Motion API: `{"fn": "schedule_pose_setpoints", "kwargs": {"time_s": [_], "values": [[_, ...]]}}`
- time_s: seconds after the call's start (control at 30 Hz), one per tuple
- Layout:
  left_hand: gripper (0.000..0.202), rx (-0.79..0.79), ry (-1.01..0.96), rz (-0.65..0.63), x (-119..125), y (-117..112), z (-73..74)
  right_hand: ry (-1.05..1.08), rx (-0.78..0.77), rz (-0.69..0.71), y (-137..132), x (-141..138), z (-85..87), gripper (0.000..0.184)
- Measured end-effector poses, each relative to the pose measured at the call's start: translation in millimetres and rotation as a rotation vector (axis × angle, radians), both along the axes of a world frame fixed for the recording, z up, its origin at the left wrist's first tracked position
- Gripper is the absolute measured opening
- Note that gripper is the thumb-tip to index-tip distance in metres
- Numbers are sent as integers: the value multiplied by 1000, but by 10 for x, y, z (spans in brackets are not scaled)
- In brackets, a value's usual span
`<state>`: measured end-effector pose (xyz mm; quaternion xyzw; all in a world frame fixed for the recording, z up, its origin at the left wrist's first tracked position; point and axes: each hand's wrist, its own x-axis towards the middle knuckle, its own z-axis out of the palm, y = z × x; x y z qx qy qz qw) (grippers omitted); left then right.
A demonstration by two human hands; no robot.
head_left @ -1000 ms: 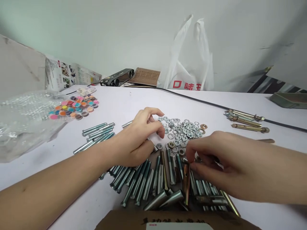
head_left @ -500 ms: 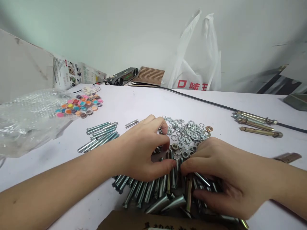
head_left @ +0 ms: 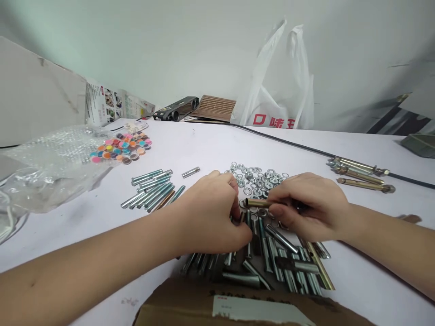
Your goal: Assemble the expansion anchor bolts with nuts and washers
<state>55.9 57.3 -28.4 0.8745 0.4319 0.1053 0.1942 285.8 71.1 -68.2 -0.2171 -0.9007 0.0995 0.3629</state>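
Note:
My right hand [head_left: 309,206] is closed on a brass-coloured metal sleeve [head_left: 256,203], held level with its open end pointing left, just above a heap of bolts and sleeves [head_left: 272,258]. My left hand [head_left: 210,213] is curled with its fingers pressed into the left side of that heap; what the fingers pinch is hidden. Behind both hands lies a scatter of nuts and washers [head_left: 258,179].
A row of zinc bolts [head_left: 151,190] lies left of my left hand. Coloured discs [head_left: 120,147] and bubble wrap [head_left: 47,167] sit at the far left. Assembled anchor bolts [head_left: 362,174], a black cable [head_left: 306,147], a white plastic bag [head_left: 278,90] and a cardboard box [head_left: 210,303] surround the work area.
My right hand has lifted out of the heap holding the brass sleeve and turned it level. My left hand has shifted slightly and still presses into the bolts.

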Motion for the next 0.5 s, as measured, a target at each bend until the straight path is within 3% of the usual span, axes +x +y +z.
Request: {"fn": "schedule_pose_setpoints", "kwargs": {"time_s": [0.07,0.17,0.23,0.3,0.4,0.5], "values": [[12,110,9,-11,38,-35,-27,-25,-25,-31,-10,-24,17,5],[13,155,-34,29,58,-37,-95,-16,-204,-149,-42,-98,41,11],[14,91,-105,87,37,0,-145,91,-308,-273,-52,-149,60,16],[16,-96,-200,119,1,49,-178,206,-385,-382,-46,-175,84,20],[21,-313,-330,122,-31,104,-173,292,-532,-428,-15,-159,115,26],[18,-247,-394,117,-10,115,-117,394,-664,-370,17,-114,120,28]]}}
